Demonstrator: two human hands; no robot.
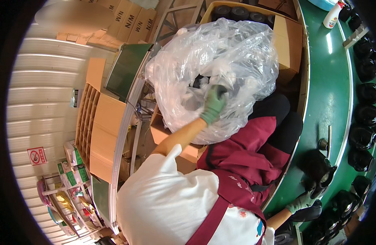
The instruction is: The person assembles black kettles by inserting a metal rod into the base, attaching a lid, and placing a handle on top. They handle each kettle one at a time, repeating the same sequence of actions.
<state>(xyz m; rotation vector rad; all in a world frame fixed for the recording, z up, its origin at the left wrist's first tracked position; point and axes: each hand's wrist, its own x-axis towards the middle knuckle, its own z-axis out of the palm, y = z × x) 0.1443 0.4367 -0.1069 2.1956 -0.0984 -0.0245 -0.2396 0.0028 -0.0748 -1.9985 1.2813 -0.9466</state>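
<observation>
My left hand (215,105), in a grey-green glove, reaches into the mouth of a large clear plastic bag (175,69). Its fingers are curled, and a small dark patch shows at their tips; what they hold I cannot make out. Inside the bag, beside that hand, lie a black part (199,81) and several whitish wrapped pieces. On the right, my gloved right hand (303,202) closes on the lower edge of a glossy black housing (316,169) with a round metal-coloured fitting. That housing rests tilted on the green worktop (325,85).
Under the bag stands an open cardboard box (292,45) with black cylinders (239,14) at its far end. Several black housings (361,136) line the conveyor's far side. A white bottle (333,15) stands at the far right. Left are a divided carton (86,122) and a metal-edged bench (128,69).
</observation>
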